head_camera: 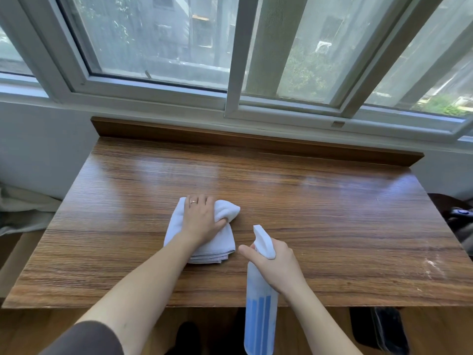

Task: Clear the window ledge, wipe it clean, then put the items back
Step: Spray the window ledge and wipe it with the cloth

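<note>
The wooden window ledge (320, 213) spans the view below the window, with nothing standing on it. My left hand (202, 217) grips a folded white cloth (220, 243) in the middle of the ledge, thumb tucked into a fold, and a ring shows on one finger. To its right, my right hand (275, 265) holds a spray bottle (261, 311) by the neck. The bottle has a white trigger head and a blue-striped body. Its nozzle points away towards the window, and its body hangs past the ledge's front edge.
A raised wooden lip (230, 138) runs along the back of the ledge under the white sliding window frame (231, 80). Pale fabric (23, 213) lies off the left side. Dark objects (458, 221) sit at the right, and another dark object (381, 329) on the floor below.
</note>
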A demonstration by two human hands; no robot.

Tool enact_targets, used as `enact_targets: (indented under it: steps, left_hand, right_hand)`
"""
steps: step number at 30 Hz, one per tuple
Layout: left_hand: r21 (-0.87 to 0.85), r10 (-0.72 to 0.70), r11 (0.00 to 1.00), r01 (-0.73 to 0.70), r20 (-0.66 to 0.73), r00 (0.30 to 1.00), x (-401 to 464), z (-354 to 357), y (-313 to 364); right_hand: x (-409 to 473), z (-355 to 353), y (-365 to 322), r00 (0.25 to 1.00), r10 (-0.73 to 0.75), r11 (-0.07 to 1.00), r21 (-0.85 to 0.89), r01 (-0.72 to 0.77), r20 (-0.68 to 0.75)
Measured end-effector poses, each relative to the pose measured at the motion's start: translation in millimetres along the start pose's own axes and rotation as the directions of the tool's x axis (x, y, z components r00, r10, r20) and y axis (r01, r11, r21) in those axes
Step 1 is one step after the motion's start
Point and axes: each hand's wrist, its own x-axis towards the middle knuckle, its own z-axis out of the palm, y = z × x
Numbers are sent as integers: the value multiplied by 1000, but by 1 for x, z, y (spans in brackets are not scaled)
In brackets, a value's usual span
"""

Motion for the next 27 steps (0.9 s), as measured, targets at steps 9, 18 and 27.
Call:
enact_targets:
  steps: [9, 18, 27]
  left_hand:
    - [-90, 132, 987, -132, -5, 991, -68, -5, -7]
    - [-106, 127, 985, -134, -71, 989, -111, 2, -7]
    - [-73, 60, 995, -68, -104, 993, -45, 1, -6]
  right_hand:
    - [5, 2, 2, 1000, -12, 999, 35, 13, -6]
    - [11, 3, -4, 1000, -15, 999, 36, 15, -7]
    - [27, -6, -6, 1000, 4, 1000, 31, -4, 9]
